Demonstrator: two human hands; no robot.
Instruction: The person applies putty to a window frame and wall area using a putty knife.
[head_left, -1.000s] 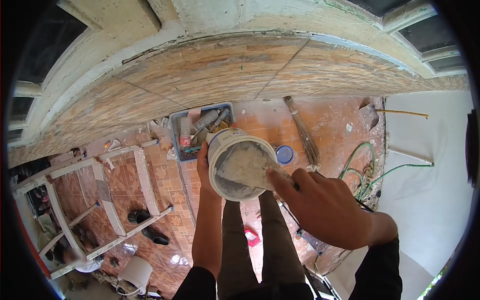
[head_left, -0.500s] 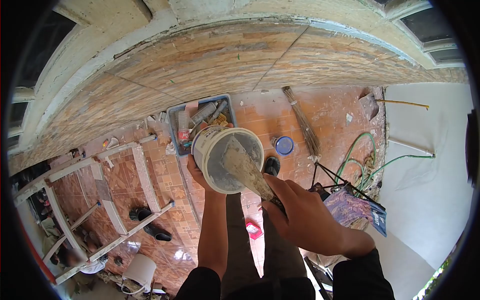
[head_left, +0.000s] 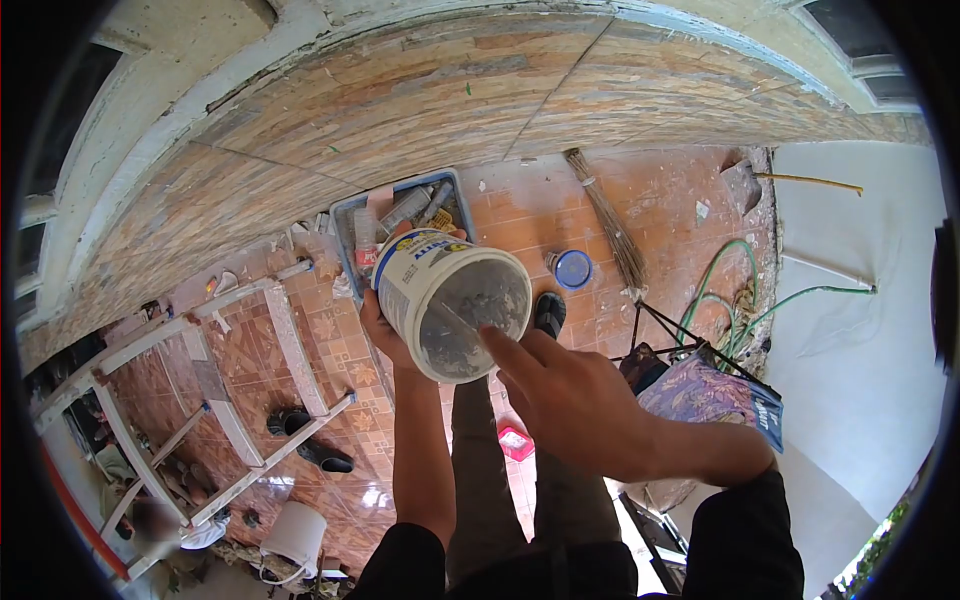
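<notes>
My left hand (head_left: 386,332) grips a white putty bucket (head_left: 408,282) from its left side and underneath. The bucket tilts toward me, and grey residue coats its inner wall and bottom. My right hand (head_left: 575,405) is closed round a putty knife (head_left: 458,320), with the index finger stretched along it at the bucket's rim. The knife's blade reaches inside the bucket and appears nearly edge-on; its handle is hidden by my fingers.
Behind the bucket sits a grey bin (head_left: 463,205) of bottles and scraps. A blue-lidded tub (head_left: 572,268), a stick broom (head_left: 610,225) and a green hose (head_left: 700,285) lie right. A wooden ladder (head_left: 240,430), white pail (head_left: 293,535) and another person (head_left: 155,525) are left; a folding chair (head_left: 700,395) is right.
The bucket has tipped further toward me, showing more of its label. The putty knife has turned from its broad face to nearly edge-on and gone deeper inside, with my right hand closer to the rim.
</notes>
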